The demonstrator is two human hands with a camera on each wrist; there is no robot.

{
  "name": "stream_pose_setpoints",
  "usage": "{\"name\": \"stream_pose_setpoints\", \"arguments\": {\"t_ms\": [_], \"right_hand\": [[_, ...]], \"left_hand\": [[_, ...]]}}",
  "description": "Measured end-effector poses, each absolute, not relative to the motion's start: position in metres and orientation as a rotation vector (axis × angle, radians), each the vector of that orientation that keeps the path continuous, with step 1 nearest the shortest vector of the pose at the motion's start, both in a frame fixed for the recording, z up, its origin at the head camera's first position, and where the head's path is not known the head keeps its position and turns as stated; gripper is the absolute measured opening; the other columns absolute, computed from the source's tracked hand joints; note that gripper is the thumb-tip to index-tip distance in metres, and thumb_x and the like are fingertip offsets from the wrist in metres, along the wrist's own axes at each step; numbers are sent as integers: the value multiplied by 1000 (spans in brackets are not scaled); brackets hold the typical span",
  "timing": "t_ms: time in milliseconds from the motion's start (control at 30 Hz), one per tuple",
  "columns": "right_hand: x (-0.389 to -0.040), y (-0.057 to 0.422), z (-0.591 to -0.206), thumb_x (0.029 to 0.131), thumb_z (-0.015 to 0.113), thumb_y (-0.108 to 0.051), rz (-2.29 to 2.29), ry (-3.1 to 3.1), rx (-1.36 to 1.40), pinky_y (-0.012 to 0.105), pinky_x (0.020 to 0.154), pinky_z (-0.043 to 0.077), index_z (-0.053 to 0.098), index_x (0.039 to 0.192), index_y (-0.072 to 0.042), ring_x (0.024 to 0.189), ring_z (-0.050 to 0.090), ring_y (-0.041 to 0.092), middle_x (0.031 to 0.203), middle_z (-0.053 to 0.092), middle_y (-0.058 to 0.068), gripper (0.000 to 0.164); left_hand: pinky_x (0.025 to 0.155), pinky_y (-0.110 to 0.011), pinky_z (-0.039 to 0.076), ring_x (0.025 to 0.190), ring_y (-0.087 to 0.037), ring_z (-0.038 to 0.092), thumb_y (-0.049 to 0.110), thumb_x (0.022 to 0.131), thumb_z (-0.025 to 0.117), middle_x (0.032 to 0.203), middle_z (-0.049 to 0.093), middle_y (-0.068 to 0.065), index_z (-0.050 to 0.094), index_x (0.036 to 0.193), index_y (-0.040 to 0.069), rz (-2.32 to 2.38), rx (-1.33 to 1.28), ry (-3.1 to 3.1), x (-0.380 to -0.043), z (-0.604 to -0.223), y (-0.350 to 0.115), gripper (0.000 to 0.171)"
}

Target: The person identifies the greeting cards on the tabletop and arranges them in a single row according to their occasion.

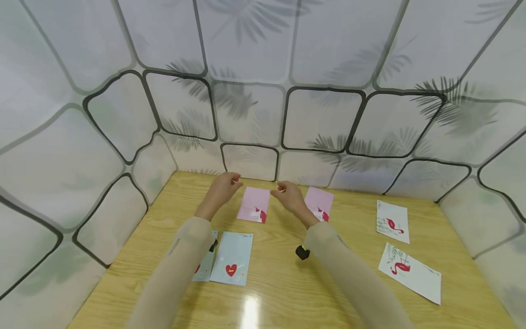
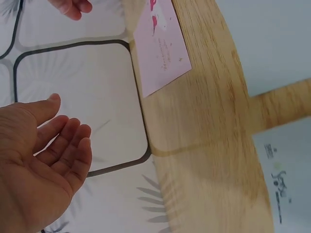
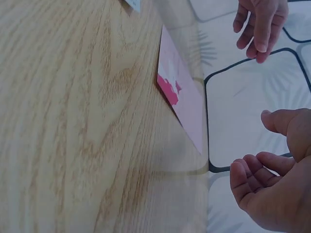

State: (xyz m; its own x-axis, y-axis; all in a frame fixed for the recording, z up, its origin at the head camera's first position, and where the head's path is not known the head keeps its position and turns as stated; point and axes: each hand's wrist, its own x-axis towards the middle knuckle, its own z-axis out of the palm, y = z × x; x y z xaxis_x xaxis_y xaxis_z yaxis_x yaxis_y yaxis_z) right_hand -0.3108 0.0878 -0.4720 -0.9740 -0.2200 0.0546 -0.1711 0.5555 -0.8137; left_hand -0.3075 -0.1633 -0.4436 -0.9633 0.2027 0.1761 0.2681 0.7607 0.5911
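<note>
Left hand (image 1: 223,188) and right hand (image 1: 290,197) either side of pink card (image 1: 251,204)

Hands apart, fingers loosely bent, nothing in them. Pink card flat on the table (image 1: 271,256), between them, near the back wall (image 1: 250,114). Second pink card (image 1: 320,200) right of it, partly hidden by right wrist (image 1: 306,215). Closer in, left: blue heart card (image 1: 232,253), another blue card (image 1: 207,261) partly hidden by left sleeve (image 1: 176,265). Far right: upper flamingo card (image 1: 392,217), lower flamingo card (image 1: 419,278).
</note>
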Motion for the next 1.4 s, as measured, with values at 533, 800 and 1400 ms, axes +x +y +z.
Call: {"name": "stream_pose_setpoints", "arguments": {"t_ms": [533, 800, 1400], "right_hand": [[-347, 75, -496, 94, 75, -21, -1239, 2736, -404, 53, 110, 44, 50, 141, 16, 132, 52, 46, 143, 52, 34, 65], [-353, 69, -509, 89, 82, -20, -1085, 2823, -457, 52, 111, 42, 56, 130, 16, 128, 53, 46, 135, 58, 33, 60], [-353, 51, -514, 86, 86, -28, -663, 2938, -585, 47, 112, 41, 63, 128, 9, 127, 52, 41, 131, 61, 25, 61]], "left_hand": [[107, -51, 47, 125, -41, 59, 15, 104, 62, 134, 62, -27, 57, 139, -10, -981, -259, -2961, -342, -479, -147, 43], [88, -44, 53, 100, -32, 62, 15, 103, 65, 109, 66, -21, 65, 112, -5, -1115, -129, -2989, -343, -494, -142, 22], [114, -51, 38, 127, -40, 49, 16, 93, 76, 131, 55, -27, 66, 119, -6, -819, -103, -3163, -347, -498, -122, 36]]}}
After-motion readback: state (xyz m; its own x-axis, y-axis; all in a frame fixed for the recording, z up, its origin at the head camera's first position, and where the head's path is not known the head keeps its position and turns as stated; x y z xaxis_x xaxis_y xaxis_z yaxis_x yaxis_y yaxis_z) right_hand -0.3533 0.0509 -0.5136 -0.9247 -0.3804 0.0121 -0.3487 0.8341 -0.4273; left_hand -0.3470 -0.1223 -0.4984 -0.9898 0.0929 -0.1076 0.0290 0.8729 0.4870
